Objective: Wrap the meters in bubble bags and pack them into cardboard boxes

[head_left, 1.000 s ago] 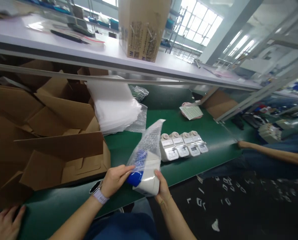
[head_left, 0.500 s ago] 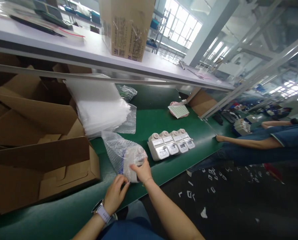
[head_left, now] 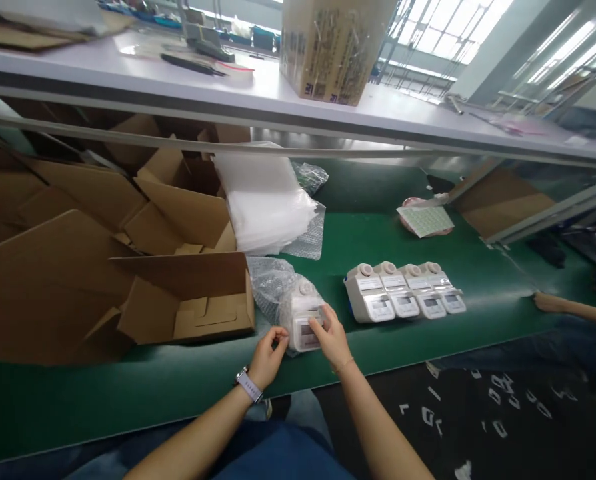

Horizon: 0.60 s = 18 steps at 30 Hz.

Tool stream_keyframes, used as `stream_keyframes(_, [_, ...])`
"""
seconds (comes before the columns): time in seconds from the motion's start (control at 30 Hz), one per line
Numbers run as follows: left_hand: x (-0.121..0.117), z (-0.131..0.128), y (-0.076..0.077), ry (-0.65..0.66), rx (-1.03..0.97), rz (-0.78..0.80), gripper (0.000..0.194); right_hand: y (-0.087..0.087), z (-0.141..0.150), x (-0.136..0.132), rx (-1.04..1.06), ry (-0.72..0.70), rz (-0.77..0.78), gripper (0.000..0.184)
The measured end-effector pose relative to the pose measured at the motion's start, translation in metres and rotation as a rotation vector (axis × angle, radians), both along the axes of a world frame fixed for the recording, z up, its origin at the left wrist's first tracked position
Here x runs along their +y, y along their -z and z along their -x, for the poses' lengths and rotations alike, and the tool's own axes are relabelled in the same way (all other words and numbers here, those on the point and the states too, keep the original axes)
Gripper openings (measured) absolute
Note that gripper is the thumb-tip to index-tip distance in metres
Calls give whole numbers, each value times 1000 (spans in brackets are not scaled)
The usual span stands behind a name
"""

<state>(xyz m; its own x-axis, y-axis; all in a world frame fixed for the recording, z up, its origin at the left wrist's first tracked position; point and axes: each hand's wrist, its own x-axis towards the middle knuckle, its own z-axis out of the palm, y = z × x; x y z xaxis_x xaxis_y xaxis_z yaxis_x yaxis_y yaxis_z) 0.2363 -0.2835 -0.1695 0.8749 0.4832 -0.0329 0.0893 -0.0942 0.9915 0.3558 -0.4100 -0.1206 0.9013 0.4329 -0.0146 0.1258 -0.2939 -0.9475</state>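
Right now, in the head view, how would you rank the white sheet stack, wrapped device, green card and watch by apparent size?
Largest to smallest:
1. white sheet stack
2. wrapped device
3. green card
4. watch

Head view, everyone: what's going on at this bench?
A person's right hand holds a boxy white plastic device on the green tabletop, clear bubble wrap partly around it. The left hand is at the device's lower left edge; whether it pinches the wrap is unclear. Four similar white devices sit in a row to the right, an open brown cardboard box to the left.
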Motion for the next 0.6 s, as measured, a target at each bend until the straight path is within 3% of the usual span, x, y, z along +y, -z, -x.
stream_keyframes(0.1, [7, 16, 13, -93, -5, 158, 38, -5, 31, 2, -70, -53, -65, 39])
stream_keyframes(0.2, [13, 37, 20, -92, 8, 152, 27, 3, 65, -14, -263, -98, 10, 25])
stream_keyframes(0.3, [17, 60, 27, 61, 35, -123, 17, 27, 86, -49, -434, -199, 185, 23])
stream_keyframes(0.37, [18, 72, 35, 287, 60, -402, 17, 42, 87, -74, -429, -347, 328, 21])
stream_keyframes(0.43, [19, 75, 44, 492, 90, -630, 17, 46, 79, -88, -382, -382, 441, 20])
stream_keyframes(0.53, [14, 60, 49, 601, 115, -744, 13, 26, 61, -72, -445, -135, 444, 21])
stream_keyframes(0.57, [10, 50, 47, 598, 107, -732, 14, 15, 57, -57, -493, -81, 432, 26])
stream_keyframes(0.6, [5, 40, 43, 583, 91, -704, 16, 2, 54, -38, -537, -76, 439, 42])
